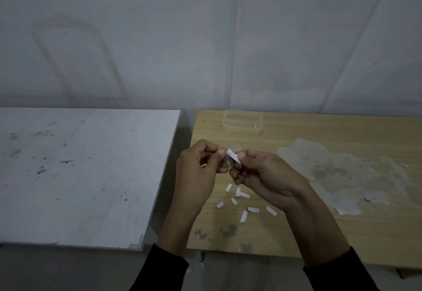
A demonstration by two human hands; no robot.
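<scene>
One slip (234, 156) pinched by left hand (198, 172) and right hand (262, 176), eight loose slips (243, 216), one tub (242, 122)

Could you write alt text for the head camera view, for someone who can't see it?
The left hand and right hand pinch a small white strip between them above a wooden table. Similar white strips lie scattered below, and a clear plastic container sits farther back.
</scene>
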